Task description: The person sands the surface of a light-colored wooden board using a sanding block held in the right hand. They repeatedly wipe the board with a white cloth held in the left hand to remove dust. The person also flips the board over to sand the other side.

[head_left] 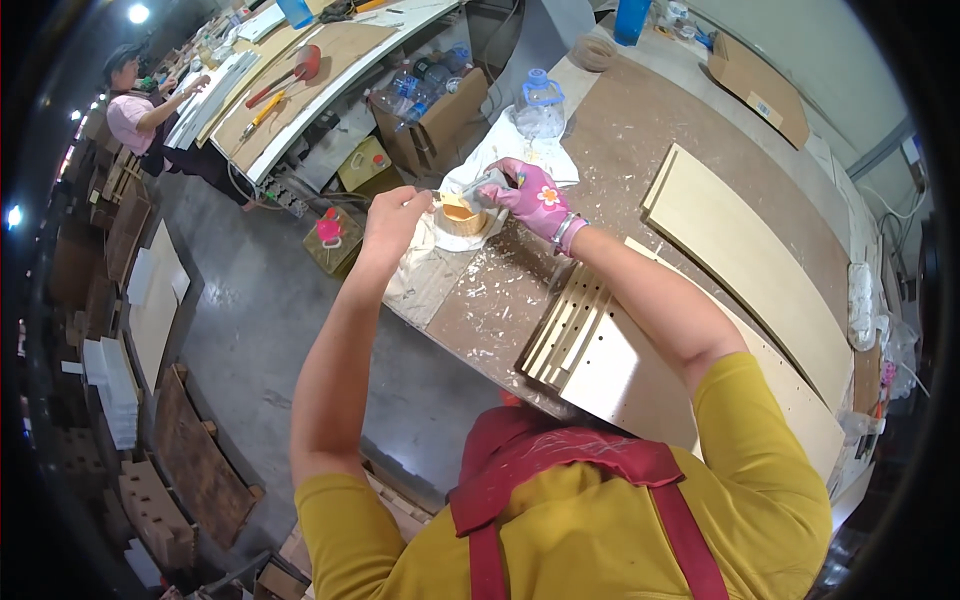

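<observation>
Co-worker (pixel 130 108) at ten o'clock, red mallet (pixel 307 62) at eleven.
The mallet lies on the far tabletop (pixel 415 18); near twelve, plastic bottles (pixel 410 92) in a cardboard box (pixel 455 115); toward two, a flattened carton (pixel 757 92).

Looks like a woodworking shop tbh

Has plenty of giveaways. Features a big workbench (pixel 480 315) covered in pale flecks, with drilled panels (pixel 620 370) stacked on top and a long pale board (pixel 745 265) laid out alongside. Also includes a second bench (pixel 345 50) across the aisle, holding a red mallet (pixel 307 63) and a yellow-handled tool (pixel 260 117). Has a smooth grey floor (pixel 240 310), lined down the left with more sheets and boards (pixel 195 455). Keeps green cans (pixel 358 178) and a carton (pixel 440 130) of plastic bottles (pixel 413 90) down between the benches. Even shows a co-worker (pixel 133 112) in a dark apron, standing by long strips (pixel 215 95) at that second bench.
</observation>
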The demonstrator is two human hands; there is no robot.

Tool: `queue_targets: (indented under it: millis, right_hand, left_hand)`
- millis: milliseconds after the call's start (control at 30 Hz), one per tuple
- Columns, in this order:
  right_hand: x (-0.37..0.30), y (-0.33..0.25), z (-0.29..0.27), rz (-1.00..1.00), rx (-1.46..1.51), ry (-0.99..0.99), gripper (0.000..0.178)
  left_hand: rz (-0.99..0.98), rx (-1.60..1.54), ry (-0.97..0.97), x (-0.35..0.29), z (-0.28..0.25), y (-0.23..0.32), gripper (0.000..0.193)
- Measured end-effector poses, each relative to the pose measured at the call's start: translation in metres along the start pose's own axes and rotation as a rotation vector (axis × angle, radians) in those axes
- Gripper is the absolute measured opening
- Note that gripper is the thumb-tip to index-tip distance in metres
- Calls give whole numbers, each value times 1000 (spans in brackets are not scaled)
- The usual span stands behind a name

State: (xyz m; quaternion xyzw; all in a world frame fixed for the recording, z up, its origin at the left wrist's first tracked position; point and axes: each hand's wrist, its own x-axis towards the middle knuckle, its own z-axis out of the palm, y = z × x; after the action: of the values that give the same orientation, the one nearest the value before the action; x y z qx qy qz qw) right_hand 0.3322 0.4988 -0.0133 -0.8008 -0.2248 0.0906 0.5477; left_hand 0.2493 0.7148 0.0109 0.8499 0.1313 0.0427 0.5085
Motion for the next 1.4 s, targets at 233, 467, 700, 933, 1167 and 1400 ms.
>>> queue_targets:
  millis: [233, 467, 700, 933, 1167, 1400]
  right_hand:
    - [6, 9, 7, -3, -11, 17, 37]
    - [7, -6, 2, 156, 362, -37, 29]
    - [-2, 13, -13, 441, 763, -152, 19]
    - [-1, -6, 10, 317, 523, -9, 21]
    - [16, -9, 20, 270, 431, 36, 24]
    - [15, 15, -6, 401, 912, -119, 17]
  left_hand:
    - [56, 88, 43, -4, -2, -4, 30]
    - [89, 249, 45, -19, -4, 14, 32]
    - [67, 279, 62, -24, -6, 31, 32]
    - [114, 289, 56, -25, 0, 32, 29]
    - [204, 464, 74, -32, 11, 32, 30]
    - [152, 528, 71, -30, 7, 37, 26]
